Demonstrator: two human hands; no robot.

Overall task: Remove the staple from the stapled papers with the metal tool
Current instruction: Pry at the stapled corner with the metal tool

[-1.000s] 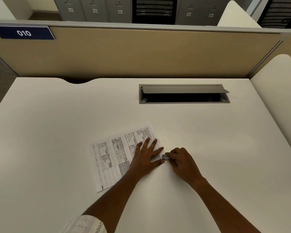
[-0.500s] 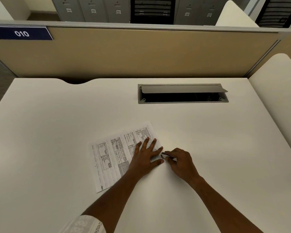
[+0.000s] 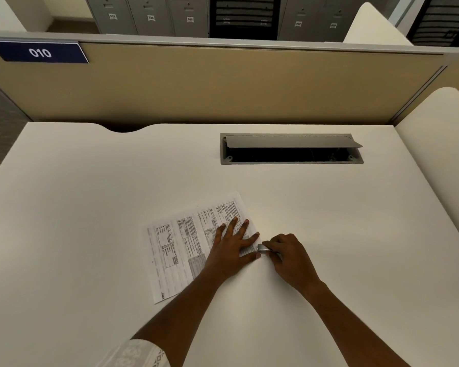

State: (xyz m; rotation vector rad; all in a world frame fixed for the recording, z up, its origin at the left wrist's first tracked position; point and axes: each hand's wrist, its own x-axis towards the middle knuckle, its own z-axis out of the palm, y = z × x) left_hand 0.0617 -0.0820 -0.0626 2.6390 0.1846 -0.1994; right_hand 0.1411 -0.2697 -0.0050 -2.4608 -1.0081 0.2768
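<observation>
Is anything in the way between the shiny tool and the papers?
Nothing visible is. The metal tool, pinched in the right hand, touches the right edge of the papers. The left hand presses them flat, forefinger and thumb spread either side of the tool's tip. The staple is too small to see.

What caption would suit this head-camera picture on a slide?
Left hand presses the stapled papers flat while the right hand holds the metal tool at their edge.

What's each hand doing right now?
Left hand: open, fingers spread, pressing flat on the papers.
Right hand: closed, gripping the metal tool at the papers' edge.
</observation>
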